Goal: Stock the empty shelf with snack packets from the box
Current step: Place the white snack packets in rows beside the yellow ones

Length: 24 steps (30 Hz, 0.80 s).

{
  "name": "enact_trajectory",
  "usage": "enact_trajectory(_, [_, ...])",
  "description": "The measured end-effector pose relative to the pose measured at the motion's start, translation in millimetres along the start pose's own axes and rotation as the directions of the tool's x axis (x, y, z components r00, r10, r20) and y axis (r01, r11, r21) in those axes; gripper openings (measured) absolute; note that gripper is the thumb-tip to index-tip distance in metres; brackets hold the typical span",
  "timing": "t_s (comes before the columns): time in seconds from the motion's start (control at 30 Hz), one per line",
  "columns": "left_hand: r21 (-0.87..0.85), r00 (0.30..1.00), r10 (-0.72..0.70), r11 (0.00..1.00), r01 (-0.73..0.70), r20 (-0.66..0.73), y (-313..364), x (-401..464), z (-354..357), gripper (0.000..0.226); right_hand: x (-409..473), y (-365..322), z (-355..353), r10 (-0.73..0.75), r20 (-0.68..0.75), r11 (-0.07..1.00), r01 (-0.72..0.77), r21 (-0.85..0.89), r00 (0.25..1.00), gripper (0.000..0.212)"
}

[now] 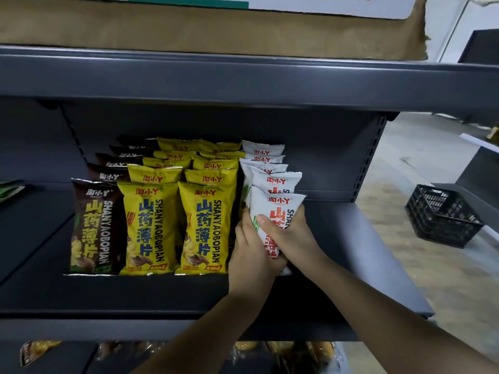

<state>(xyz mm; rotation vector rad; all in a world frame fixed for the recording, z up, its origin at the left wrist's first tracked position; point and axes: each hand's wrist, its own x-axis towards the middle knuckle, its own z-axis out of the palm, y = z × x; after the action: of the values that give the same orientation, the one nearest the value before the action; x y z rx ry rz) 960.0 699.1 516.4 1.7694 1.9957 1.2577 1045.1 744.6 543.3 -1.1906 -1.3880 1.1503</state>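
Gripping the front white packet (275, 211) upright on the shelf (351, 238): right hand (289, 238) fingers wrapped round it, left hand (251, 255) fingers curled on its left side.

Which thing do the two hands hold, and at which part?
Both hold the front white packet: the right hand wraps its middle, the left hand takes a grip on its lower left side.

shelf (351, 238): matt dark metal | packets (151, 225): glossy plastic | crate (442, 217): black plastic
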Motion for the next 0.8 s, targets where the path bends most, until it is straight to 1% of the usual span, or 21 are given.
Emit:
enact_trajectory(0.07, [0.002, 1.0, 0.008, 1.0, -0.008, 0.011, -1.3, -2.6, 0.3, 0.112, 1.5, -0.2, -7.7, 0.038, 0.106, 0.999, -0.037, -0.007, 0.994, 0.079])
enact_trajectory(0.13, [0.009, 0.999, 0.026, 1.0, -0.027, 0.036, -2.6, -3.8, 0.3, 0.115, 0.8, 0.5, -17.7, 0.091, 0.266, 0.995, -0.075, -0.068, 0.96, 0.087])
enact_trajectory(0.17, [0.006, 0.999, 0.018, 1.0, -0.019, 0.049, -2.6, -3.9, 0.0, 0.115, -0.2, 1.9, -21.4, 0.102, 0.325, 0.992, -0.075, -0.097, 0.94, 0.089])
enact_trajectory(0.2, [0.002, 0.999, 0.0, 1.0, 0.0, 0.052, -2.8, -3.5, -0.1, 0.113, -1.3, 3.6, -23.0, 0.105, 0.343, 0.991, -0.07, -0.113, 0.933, 0.09])
enact_trajectory(0.27, [0.009, 0.999, -0.025, 1.0, 0.025, 0.026, -5.1, -2.3, 0.8, 0.108, -2.6, 8.0, -21.4, 0.107, 0.292, 0.99, -0.075, -0.119, 0.951, 0.093])
enact_trajectory(0.3, [0.013, 0.999, -0.034, 0.999, 0.033, 0.014, -6.2, -1.7, 1.3, 0.104, -2.9, 9.9, -18.9, 0.101, 0.248, 0.989, -0.071, -0.126, 0.963, 0.089])
enact_trajectory(0.37, [-0.002, 0.999, -0.046, 0.999, 0.046, 0.01, -7.3, -1.2, 1.4, 0.1, -5.0, 10.5, -15.1, 0.067, 0.181, 0.991, -0.045, -0.122, 0.981, 0.068])
enact_trajectory(0.4, [-0.022, 0.999, -0.05, 0.998, 0.051, 0.016, -7.1, -1.4, 0.9, 0.099, -6.2, 9.7, -13.9, 0.047, 0.171, 0.993, -0.027, -0.115, 0.984, 0.058])
enact_trajectory(0.47, [-0.041, 0.998, -0.046, 0.998, 0.047, 0.032, -6.7, -1.9, 0.8, 0.102, -8.1, 7.7, -13.4, 0.018, 0.177, 0.992, 0.005, -0.126, 0.984, 0.043])
enact_trajectory(0.53, [-0.013, 0.999, -0.028, 0.999, 0.029, 0.044, -4.9, -4.1, 0.0, 0.111, -9.7, 3.1, -13.8, -0.016, 0.208, 0.989, 0.045, -0.139, 0.978, 0.029])
enact_trajectory(0.57, [-0.01, 0.998, -0.024, 1.0, 0.024, 0.049, -4.2, -5.8, 0.0, 0.114, -11.3, 0.0, -13.2, -0.036, 0.216, 0.986, 0.07, -0.149, 0.976, 0.025])
enact_trajectory(0.6, [-0.03, 0.998, -0.03, 0.999, 0.032, 0.056, -2.7, -7.8, -0.3, 0.115, -12.3, -1.9, -12.8, -0.057, 0.214, 0.983, 0.093, -0.161, 0.975, 0.027])
enact_trajectory(0.67, [-0.096, 0.997, -0.049, 0.994, 0.054, 0.057, 1.1, -11.9, -1.1, 0.11, -14.8, -5.5, -12.7, -0.097, 0.158, 0.983, 0.119, -0.138, 0.983, 0.033])
enact_trajectory(0.73, [-0.131, 0.998, -0.053, 0.99, 0.058, 0.04, 3.5, -15.1, -1.8, 0.104, -18.8, -10.7, -13.8, -0.127, 0.09, 0.984, 0.137, -0.116, 0.988, 0.032])
enact_trajectory(0.8, [-0.137, 0.999, -0.048, 0.989, 0.051, 0.024, 3.6, -16.3, -2.3, 0.102, -21.4, -12.3, -16.1, -0.138, 0.09, 0.98, 0.149, -0.134, 0.986, 0.034])
